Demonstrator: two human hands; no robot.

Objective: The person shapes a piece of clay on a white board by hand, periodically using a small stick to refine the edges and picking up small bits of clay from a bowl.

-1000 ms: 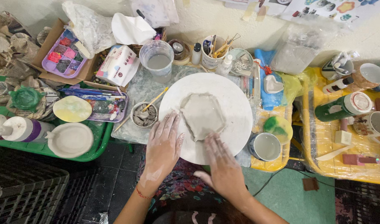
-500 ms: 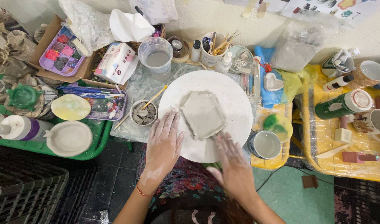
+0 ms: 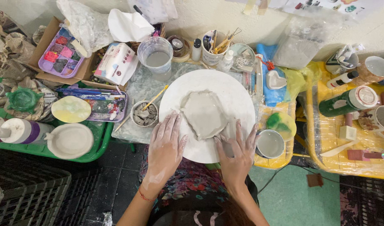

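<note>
A flat grey clay slab (image 3: 203,114) with a roughly hexagonal outline lies on a round white board (image 3: 238,98). My left hand (image 3: 166,147) rests flat on the board's left rim, fingers spread and smeared with clay, holding nothing. On the near right part of the board lies my right hand (image 3: 237,152), also flat with fingers apart, its fingertips close to the slab's lower right edge. Just left of my left hand stands a small bowl of clay scraps (image 3: 144,114) with a brush in it.
A plastic cup of cloudy water (image 3: 157,57), a tool holder (image 3: 212,48) and a paint palette (image 3: 100,104) sit behind and left. A green tray (image 3: 100,138) holds white dishes. A small cup (image 3: 270,143) and a yellow tray (image 3: 326,161) with mugs are on the right.
My right hand has moved up from the board's near edge toward the slab. The left hand has hardly moved.
</note>
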